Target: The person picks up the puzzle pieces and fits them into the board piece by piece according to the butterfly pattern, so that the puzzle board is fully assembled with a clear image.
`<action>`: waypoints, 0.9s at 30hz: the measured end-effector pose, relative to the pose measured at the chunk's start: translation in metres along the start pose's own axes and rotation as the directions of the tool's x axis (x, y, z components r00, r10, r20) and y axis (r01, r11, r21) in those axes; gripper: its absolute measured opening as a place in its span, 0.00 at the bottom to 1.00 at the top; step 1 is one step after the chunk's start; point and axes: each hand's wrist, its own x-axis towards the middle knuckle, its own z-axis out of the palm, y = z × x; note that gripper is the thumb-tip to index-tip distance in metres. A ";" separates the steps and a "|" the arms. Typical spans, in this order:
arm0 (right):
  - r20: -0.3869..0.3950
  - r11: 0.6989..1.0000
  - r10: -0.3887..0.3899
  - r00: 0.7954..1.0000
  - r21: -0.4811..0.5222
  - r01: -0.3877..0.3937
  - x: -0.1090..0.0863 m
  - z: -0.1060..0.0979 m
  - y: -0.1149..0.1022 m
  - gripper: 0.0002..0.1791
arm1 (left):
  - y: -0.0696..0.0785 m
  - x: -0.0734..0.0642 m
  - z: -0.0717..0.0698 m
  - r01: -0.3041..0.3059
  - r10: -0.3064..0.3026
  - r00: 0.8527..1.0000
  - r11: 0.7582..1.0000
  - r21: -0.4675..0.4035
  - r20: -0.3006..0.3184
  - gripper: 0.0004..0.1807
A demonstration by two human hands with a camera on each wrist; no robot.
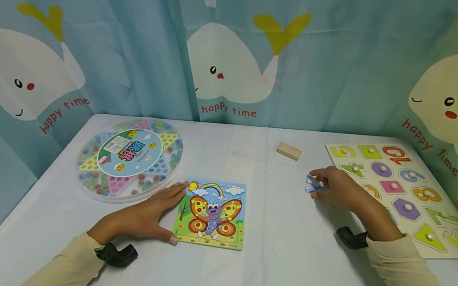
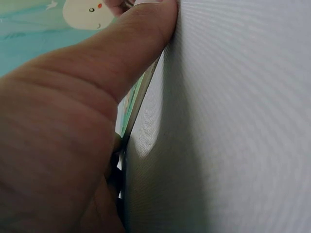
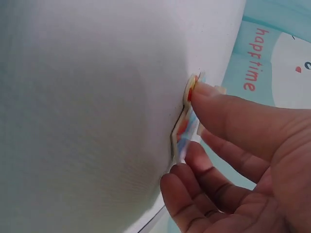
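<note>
A square butterfly puzzle (image 1: 212, 214) lies flat on the table in the head view. My left hand (image 1: 149, 212) rests along its left side, fingers at the upper corner and thumb at the lower one. In the left wrist view the thumb (image 2: 141, 43) stretches along the thin edge of the board. My right hand (image 1: 339, 188) pinches a small puzzle piece (image 1: 312, 185) with blue sky and white clouds. In the right wrist view that piece (image 3: 182, 128) shows a pale wooden edge and red patches, held close over the table between thumb and fingers.
A round Chinese checkers box (image 1: 159, 167) with marbles stands left of the puzzle. A small wooden block (image 1: 288, 151) sits toward the back. A number and shape peg board (image 1: 412, 227) lies at the right, partly under my right forearm. A whale-print curtain (image 1: 136, 52) hangs behind.
</note>
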 end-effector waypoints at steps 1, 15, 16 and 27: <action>-0.002 1.000 -0.001 1.000 0.002 0.001 0.000 0.000 0.000 0.28 | 0.000 0.000 0.000 0.000 0.000 1.000 1.000 -0.002 0.000 0.64; -0.068 1.000 0.018 0.998 0.025 -0.016 -0.001 -0.004 -0.004 0.12 | 0.001 -0.001 0.001 0.000 0.000 1.000 1.000 0.001 -0.005 0.64; -0.074 0.999 0.020 0.997 0.032 -0.018 -0.002 -0.005 -0.005 0.11 | 0.000 0.000 0.001 -0.001 0.001 1.000 1.000 0.000 -0.006 0.64; -0.066 0.994 -0.003 0.998 0.105 0.010 -0.004 -0.009 -0.012 0.10 | 0.001 -0.001 0.000 0.011 -0.011 1.000 1.000 0.002 -0.003 0.64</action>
